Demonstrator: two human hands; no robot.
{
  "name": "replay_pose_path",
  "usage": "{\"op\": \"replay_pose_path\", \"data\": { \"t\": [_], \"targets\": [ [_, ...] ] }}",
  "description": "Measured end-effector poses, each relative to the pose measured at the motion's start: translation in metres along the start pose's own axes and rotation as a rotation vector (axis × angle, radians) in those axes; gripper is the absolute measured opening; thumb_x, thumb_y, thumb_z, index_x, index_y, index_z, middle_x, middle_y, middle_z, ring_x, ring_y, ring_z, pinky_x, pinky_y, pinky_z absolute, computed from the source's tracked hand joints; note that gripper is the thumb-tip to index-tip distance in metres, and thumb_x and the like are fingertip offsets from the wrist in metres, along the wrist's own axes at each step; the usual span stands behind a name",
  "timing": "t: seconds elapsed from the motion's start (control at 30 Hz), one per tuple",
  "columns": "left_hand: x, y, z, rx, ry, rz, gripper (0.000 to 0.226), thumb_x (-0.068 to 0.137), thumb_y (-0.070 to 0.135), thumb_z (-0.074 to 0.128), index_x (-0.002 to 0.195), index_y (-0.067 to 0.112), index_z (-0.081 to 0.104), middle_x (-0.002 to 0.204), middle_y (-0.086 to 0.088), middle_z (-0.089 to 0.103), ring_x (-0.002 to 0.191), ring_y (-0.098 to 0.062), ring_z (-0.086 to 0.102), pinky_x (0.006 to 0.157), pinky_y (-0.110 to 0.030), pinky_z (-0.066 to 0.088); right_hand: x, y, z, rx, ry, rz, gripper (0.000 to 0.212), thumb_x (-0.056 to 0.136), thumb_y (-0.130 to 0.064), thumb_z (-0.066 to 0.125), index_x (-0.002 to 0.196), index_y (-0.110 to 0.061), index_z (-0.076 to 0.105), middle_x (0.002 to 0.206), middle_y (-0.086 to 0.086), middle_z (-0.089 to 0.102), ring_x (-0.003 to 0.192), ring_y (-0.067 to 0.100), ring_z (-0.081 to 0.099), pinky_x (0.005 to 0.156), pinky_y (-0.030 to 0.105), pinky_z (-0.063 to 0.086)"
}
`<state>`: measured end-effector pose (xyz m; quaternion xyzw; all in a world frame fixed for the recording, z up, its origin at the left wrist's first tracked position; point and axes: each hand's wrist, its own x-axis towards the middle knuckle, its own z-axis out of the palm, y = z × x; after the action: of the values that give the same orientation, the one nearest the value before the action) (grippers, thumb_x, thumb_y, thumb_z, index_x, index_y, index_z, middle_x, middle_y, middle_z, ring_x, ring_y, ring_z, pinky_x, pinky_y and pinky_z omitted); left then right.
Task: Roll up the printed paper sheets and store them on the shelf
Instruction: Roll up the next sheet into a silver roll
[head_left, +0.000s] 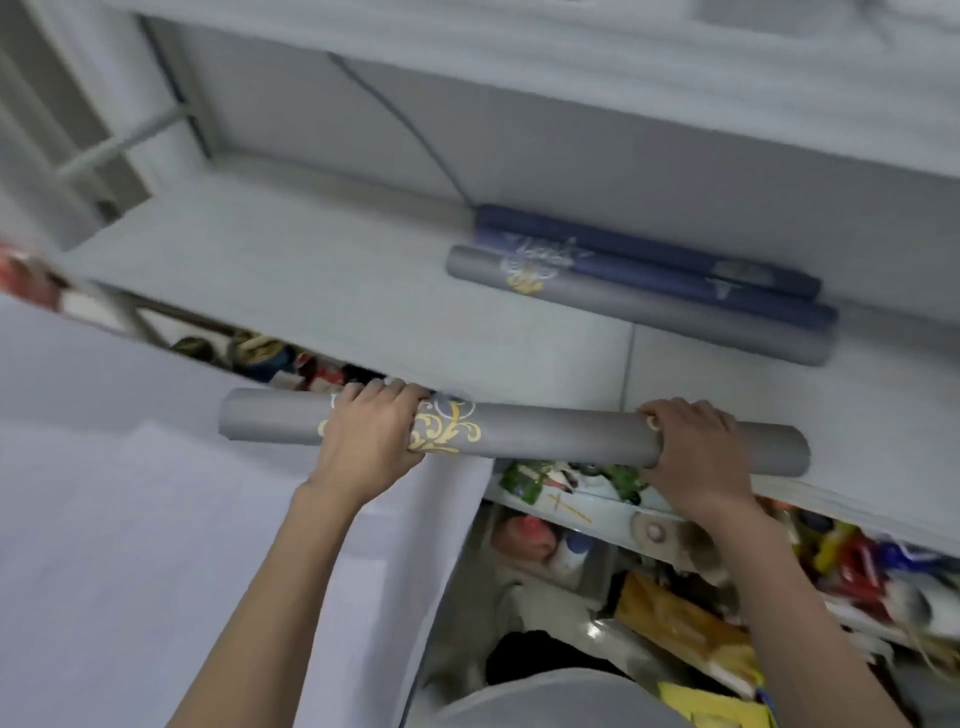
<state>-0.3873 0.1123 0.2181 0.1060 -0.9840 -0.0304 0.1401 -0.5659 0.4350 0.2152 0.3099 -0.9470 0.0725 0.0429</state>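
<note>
A grey rolled paper sheet (550, 434) with a gold and white ornament print lies across the front edge of the white shelf (322, 291). My left hand (371, 434) grips it left of the middle. My right hand (696, 447) grips it near its right end. Farther back on the shelf, to the right, lie three finished rolls side by side: a grey roll (654, 312) in front and two dark blue rolls (670, 260) behind it, against the back wall.
A white sheet (156, 545) covers the surface at lower left. Under the shelf, crowded lower shelves (675, 597) hold colourful packets and containers. A thin cable (395, 114) runs down the shelf's back wall. A white bracket (104, 150) stands at upper left.
</note>
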Motion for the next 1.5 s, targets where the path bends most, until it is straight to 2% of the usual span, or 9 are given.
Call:
{"op": "replay_pose_path", "data": {
  "t": [0.33,0.43,0.53,0.67,0.87,1.0,1.17,1.37,1.5],
  "targets": [
    [0.147,0.057,0.061,-0.057,-0.111,0.27,0.089,0.075,0.081,0.06,0.126,0.009,0.047,0.117,-0.011,0.06,0.104,-0.033,0.056,0.094,-0.043,0.038,0.017,0.087,0.006,0.01,0.09,0.2,0.076,0.068,-0.055,0.064,0.131,-0.014,0.049,0.117,0.011,0.059,0.107,0.037,0.053,0.099,0.049,0.036],
    [0.177,0.062,0.079,-0.03,-0.078,0.318,0.078,0.083,0.074,0.053,0.122,0.006,0.049,0.108,-0.016,0.06,0.096,-0.036,0.057,0.09,-0.045,0.042,0.042,0.107,0.019,0.016,0.11,0.205,0.067,0.081,-0.05,0.05,0.13,-0.003,0.05,0.113,0.021,0.057,0.102,0.042,0.053,0.096,0.052,0.034],
    [0.203,0.064,0.095,-0.011,-0.093,0.324,0.077,0.087,0.071,0.041,0.12,0.004,0.054,0.109,-0.021,0.062,0.097,-0.039,0.06,0.088,-0.048,0.045,0.069,0.124,0.035,-0.018,0.016,0.219,0.063,0.086,-0.036,0.07,0.132,0.001,0.049,0.119,0.026,0.053,0.106,0.047,0.051,0.098,0.054,0.033],
    [0.227,0.066,0.114,0.057,-0.193,0.285,0.075,0.092,0.07,0.037,0.125,0.004,0.052,0.123,-0.023,0.058,0.114,-0.04,0.054,0.098,-0.05,0.039,0.094,0.134,0.045,-0.016,-0.045,0.214,0.072,0.087,-0.061,0.049,0.128,-0.002,0.051,0.121,0.024,0.055,0.109,0.044,0.051,0.099,0.05,0.032],
    [0.247,0.078,0.12,0.169,-0.097,0.197,0.061,0.096,0.062,0.037,0.126,0.012,0.054,0.125,-0.023,0.05,0.108,-0.039,0.049,0.092,-0.049,0.038,0.127,0.143,0.04,-0.149,-0.003,0.219,0.066,0.087,-0.058,0.04,0.124,-0.008,0.061,0.118,0.027,0.055,0.102,0.044,0.053,0.097,0.054,0.035],
    [0.255,0.096,0.12,-0.019,-0.104,0.081,0.051,0.093,0.047,0.053,0.131,0.014,0.048,0.131,-0.016,0.05,0.117,-0.038,0.046,0.099,-0.05,0.036,0.14,0.143,0.042,-0.148,-0.005,0.333,0.062,0.1,-0.044,0.047,0.148,-0.007,0.037,0.144,0.022,0.042,0.13,0.041,0.04,0.109,0.051,0.025],
    [0.24,0.092,0.117,-0.23,-0.074,0.113,0.05,0.089,0.037,0.04,0.124,0.004,0.054,0.139,-0.018,0.049,0.127,-0.039,0.044,0.111,-0.052,0.032,0.141,0.133,0.057,-0.033,-0.016,0.366,0.07,0.102,-0.027,0.048,0.157,-0.003,0.013,0.164,0.017,0.016,0.151,0.034,0.013,0.122,0.047,0.011],
    [0.139,0.057,0.095,-0.33,0.046,-0.025,0.045,0.092,0.036,0.039,0.113,0.006,0.065,0.111,-0.013,0.066,0.096,-0.036,0.061,0.08,-0.045,0.05,0.126,0.043,0.045,0.315,0.327,-0.034,0.031,0.098,-0.017,0.053,0.125,-0.003,0.058,0.124,0.021,0.058,0.114,0.04,0.053,0.101,0.049,0.044],
    [0.019,0.037,0.096,-0.4,-0.019,-0.352,0.033,0.096,0.038,0.044,0.103,0.015,0.067,0.097,-0.004,0.07,0.087,-0.029,0.066,0.073,-0.04,0.052,0.109,-0.048,0.051,0.48,0.09,-0.406,0.021,0.099,-0.022,0.051,0.106,-0.013,0.069,0.101,0.0,0.066,0.095,0.017,0.056,0.09,0.032,0.041]
  ]
}}
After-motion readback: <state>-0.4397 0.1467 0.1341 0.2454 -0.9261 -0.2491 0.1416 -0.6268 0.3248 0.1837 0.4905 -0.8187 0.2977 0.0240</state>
